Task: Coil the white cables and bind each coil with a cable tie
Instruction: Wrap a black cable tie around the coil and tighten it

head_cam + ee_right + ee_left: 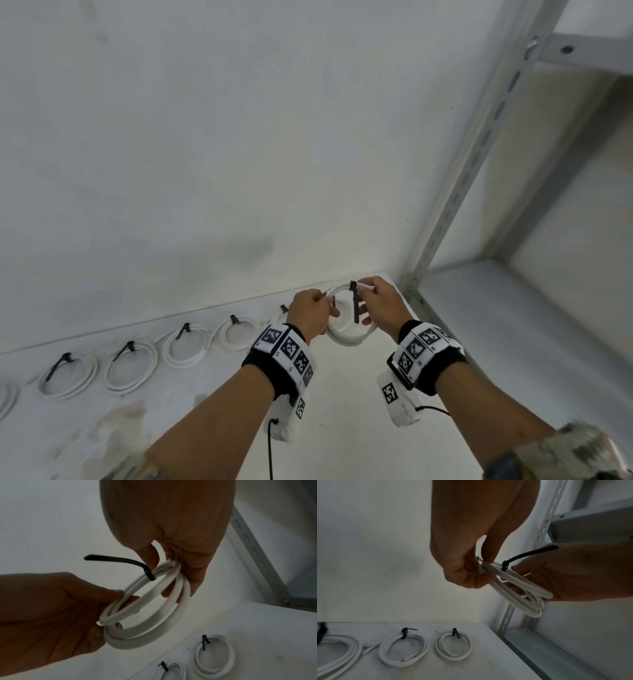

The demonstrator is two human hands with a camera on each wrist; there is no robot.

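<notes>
Tie is on; time to snug it and set the coil down.

My left hand (310, 310) and right hand (382, 305) each pinch the round white cable coil (349, 334), held above the white tabletop (342, 411) at the right end of the finished coils (186, 346); I'd steady the loops, then pull the black plastic cable tie (355, 301) tail straight.

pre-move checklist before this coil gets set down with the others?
1. Both hands hold the white cable coil: left hand, right hand: ok.
2. Black cable tie wraps the coil: ok.
3. Tie cinched tight: cannot tell.
4. Tie tail sticks out untrimmed, like the ties on the finished coils: ok.
5. Bare shelf surface below the coil: ok.
</notes>
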